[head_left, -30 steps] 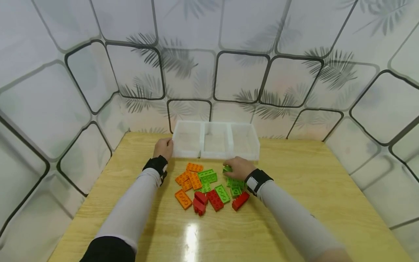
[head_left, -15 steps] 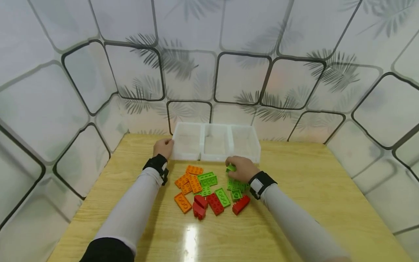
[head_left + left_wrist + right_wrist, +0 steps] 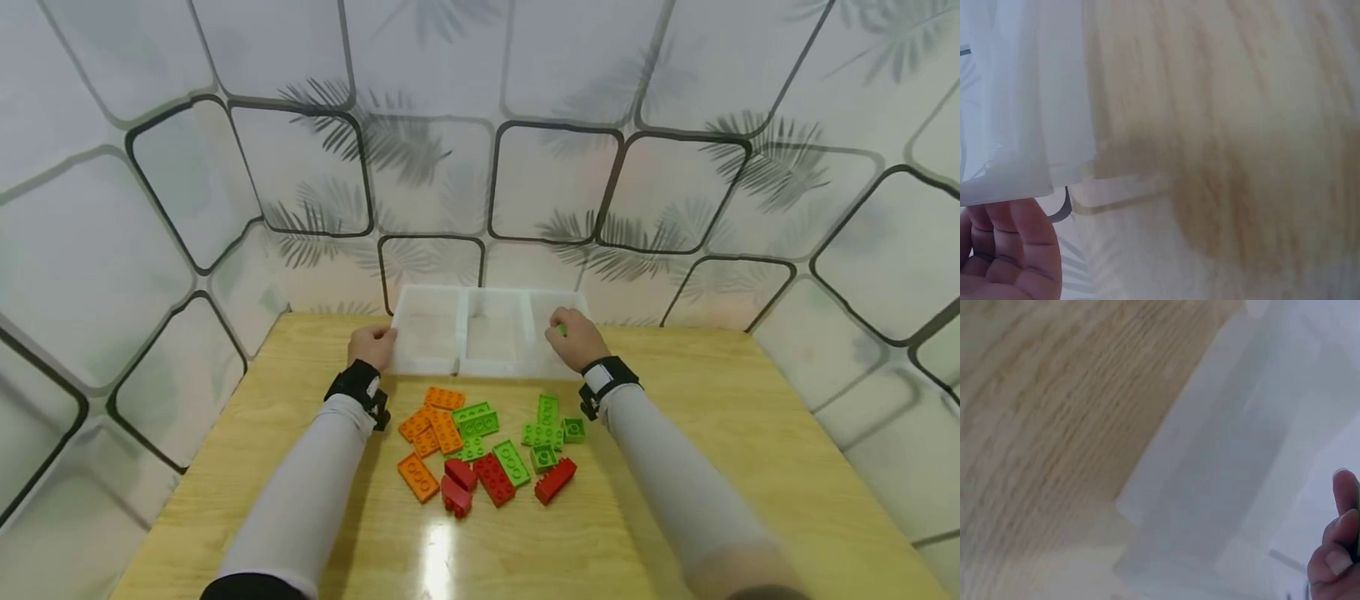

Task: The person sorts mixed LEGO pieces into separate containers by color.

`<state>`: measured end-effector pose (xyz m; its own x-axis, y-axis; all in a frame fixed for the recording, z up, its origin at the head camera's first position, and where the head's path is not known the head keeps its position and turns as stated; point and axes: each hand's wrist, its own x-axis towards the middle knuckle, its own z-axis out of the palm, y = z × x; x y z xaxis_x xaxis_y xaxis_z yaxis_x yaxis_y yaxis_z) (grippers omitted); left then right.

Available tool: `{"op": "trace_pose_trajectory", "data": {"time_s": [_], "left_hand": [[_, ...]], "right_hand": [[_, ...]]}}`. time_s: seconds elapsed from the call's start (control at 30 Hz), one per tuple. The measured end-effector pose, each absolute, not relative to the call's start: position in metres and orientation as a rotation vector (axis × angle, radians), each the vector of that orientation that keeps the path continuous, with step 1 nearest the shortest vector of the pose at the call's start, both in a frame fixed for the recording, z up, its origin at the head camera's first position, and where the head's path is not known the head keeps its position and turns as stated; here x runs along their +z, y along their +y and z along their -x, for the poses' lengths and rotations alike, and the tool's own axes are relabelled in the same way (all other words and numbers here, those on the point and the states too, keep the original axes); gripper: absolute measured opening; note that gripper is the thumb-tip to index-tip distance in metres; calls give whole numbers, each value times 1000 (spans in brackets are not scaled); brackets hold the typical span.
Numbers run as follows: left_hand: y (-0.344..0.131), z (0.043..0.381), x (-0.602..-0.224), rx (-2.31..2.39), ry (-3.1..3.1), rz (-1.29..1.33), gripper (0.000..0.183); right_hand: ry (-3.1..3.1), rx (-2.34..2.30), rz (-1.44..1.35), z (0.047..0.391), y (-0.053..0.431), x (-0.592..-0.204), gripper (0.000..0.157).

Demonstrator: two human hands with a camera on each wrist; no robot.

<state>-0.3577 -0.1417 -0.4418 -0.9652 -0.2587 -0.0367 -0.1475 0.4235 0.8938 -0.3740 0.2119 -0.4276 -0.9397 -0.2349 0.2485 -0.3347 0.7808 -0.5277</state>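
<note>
A white three-compartment box (image 3: pixel 491 367) stands near the back of the table. My left hand (image 3: pixel 371 347) holds its left end; in the left wrist view, curled fingers (image 3: pixel 1019 244) meet the box's edge. Over the right compartment, my right hand (image 3: pixel 579 340) pinches a green toy brick (image 3: pixel 562 329), mostly hidden by the fingers. Only a green sliver shows beside those fingers (image 3: pixel 1338 544) in the right wrist view. Before the box lie loose bricks: orange ones (image 3: pixel 418 477) to the left, green ones (image 3: pixel 512 462) in the middle and right, red ones (image 3: pixel 494 479) nearest me.
The wooden table (image 3: pixel 720 467) extends to both sides and toward me. A pale patterned curtain (image 3: pixel 555 183) rises right behind the box and along both sides. Black straps (image 3: pixel 611 377) circle both wrists.
My right hand has lifted a green brick from the pile and carried it up and back to the box's right compartment. The left hand stays at the box's left end.
</note>
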Motion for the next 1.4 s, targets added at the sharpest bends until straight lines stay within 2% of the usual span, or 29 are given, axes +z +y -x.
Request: {"op": "trace_pose_trajectory", "data": {"time_s": [0.1,0.17,0.37,0.87,1.4], "left_hand": [[-142,356,-439,-1634,-2542,-389,36],[-142,356,-439,-1675,-2523,-408,36],[-144,358,-445,-1750,-2463,-481,36],[-145,364,-452,-1774,-2433,-498,36],[-141,353,-444,-1819,-2387,-520,39]], "right_hand": [[-2872,828,-366,383,209,-434,37],[-2927,751,-354,387,207,-442,41],[-3047,536,-432,395,201,-465,36],[-3115,529,-344,396,202,-470,38],[-2939,608,-546,359,208,-433,47]]}}
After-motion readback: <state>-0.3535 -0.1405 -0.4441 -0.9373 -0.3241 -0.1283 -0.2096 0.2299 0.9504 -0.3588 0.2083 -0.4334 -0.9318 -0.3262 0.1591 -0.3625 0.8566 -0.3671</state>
